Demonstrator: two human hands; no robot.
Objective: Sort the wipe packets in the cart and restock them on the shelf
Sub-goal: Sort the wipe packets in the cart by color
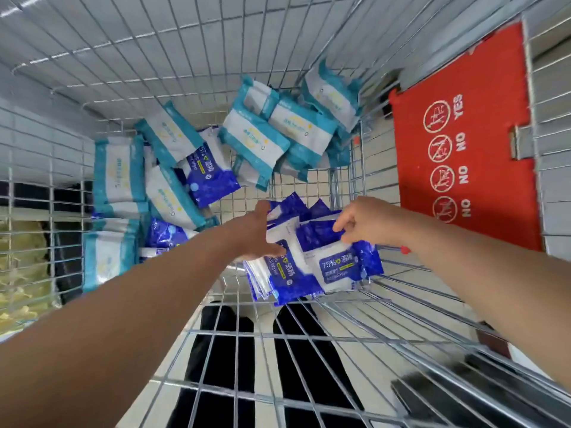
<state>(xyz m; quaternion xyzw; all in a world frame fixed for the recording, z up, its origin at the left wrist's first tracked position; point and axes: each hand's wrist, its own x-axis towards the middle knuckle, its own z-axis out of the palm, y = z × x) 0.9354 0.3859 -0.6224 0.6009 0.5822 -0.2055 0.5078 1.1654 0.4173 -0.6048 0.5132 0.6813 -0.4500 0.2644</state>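
Note:
I look down into a wire cart (309, 193). Several teal-and-white wipe packets (256, 140) lie at its far end and along its left side. Dark blue alcohol wipe packets (213, 174) are mixed among them. A stack of blue packets (296, 273) stands on edge at the near right. My left hand (256, 233) lies flat against the stack's left face, fingers spread. My right hand (367, 223) pinches the top edge of the front blue packet (340, 264), which reads 75%.
A red plastic child-seat flap (463, 134) with NO and YES symbols hangs on the cart's right wall. Through the cart's wire floor I see pale floor tiles and dark trouser legs (225, 350). Shelving with goods shows at the left (27, 242).

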